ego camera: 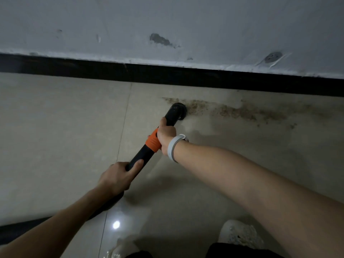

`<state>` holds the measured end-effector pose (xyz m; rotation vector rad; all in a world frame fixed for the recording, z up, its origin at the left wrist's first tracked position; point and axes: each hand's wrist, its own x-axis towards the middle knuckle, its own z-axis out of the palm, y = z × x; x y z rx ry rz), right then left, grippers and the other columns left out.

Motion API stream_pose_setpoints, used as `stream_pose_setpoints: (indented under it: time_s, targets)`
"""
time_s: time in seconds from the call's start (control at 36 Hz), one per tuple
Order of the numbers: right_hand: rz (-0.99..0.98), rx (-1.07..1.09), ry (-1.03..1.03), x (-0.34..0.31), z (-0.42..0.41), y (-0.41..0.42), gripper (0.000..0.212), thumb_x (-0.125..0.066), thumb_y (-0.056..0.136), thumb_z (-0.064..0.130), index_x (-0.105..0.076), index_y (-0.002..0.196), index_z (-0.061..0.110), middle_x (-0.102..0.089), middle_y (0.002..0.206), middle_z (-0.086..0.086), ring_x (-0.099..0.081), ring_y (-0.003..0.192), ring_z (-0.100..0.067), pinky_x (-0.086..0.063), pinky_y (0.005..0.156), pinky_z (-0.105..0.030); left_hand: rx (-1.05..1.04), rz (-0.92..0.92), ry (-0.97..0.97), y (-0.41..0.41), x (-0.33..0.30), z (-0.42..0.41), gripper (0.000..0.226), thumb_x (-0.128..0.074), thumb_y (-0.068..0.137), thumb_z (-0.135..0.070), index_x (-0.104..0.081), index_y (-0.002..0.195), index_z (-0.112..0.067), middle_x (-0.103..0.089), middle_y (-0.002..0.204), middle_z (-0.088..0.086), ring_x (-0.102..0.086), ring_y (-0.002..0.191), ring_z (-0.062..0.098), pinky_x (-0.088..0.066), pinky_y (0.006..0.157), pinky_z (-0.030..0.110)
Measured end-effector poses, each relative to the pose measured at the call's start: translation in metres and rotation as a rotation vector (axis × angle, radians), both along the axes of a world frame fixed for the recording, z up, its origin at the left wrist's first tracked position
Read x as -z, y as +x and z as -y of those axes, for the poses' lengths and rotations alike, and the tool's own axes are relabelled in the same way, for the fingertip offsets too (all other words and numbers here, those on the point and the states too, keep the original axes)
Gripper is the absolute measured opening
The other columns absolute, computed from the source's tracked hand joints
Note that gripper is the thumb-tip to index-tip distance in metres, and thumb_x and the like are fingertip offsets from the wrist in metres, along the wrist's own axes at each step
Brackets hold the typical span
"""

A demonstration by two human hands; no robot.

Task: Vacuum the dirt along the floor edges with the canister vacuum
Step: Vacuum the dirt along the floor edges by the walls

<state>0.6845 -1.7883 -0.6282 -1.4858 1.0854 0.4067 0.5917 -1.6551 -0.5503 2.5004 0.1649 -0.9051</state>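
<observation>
Your right hand (166,135) wraps its fingers around the black vacuum wand (143,155) at the orange collar (153,141); your left hand (117,176) grips it nearer you. The nozzle (178,111) sits on the floor (55,118), at the left end of the dirt (232,110) streak near the far black baseboard (167,75).

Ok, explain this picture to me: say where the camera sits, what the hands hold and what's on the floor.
There is one picture, taken by a camera on the person's head, looking down. No robot here, only two bare hands. The left hand grips the black vacuum tube lower down; the right hand, with a pale wristband, grips it by the orange collar. The nozzle rests on the tiled floor at the left end of a brown dirt streak, which runs beside the black baseboard. The canister itself is out of view.
</observation>
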Motion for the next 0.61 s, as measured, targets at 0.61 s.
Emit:
stream_pose_setpoints:
  time_s: [0.61]
  targets:
    - [0.008,0.222,0.153,-0.034,0.127,-0.016,0.062,-0.037,0.095,0.060,-0.051,0.124,0.007,-0.068,0.104,-0.012,-0.068,0.092,-0.028,-0.052,0.094,-0.046,0.234,-0.002,0.008,0.024,0.005,0.097,0.054,-0.035,0.090,-0.065,-0.058,0.073,-0.020,-0.064,0.059,0.000,-0.063,0.057,0.018,-0.052,0.065,0.030]
